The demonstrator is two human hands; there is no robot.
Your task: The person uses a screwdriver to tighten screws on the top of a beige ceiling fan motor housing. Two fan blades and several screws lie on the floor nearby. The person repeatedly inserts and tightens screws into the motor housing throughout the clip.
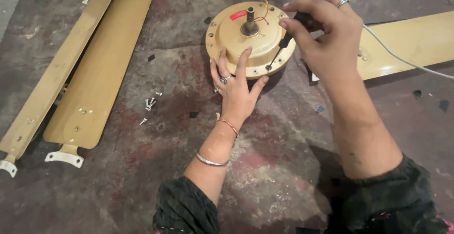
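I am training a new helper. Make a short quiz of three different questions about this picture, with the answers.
1. True or false: the left hand lies flat on the round fan motor housing.
2. What does the right hand hold? A) a screwdriver B) a hammer C) a brush
3. How many detached fan blades lie left of the housing, beside the loose screws?

Key: 1 true. 2 A, with its tip at the housing rim. 3 two.
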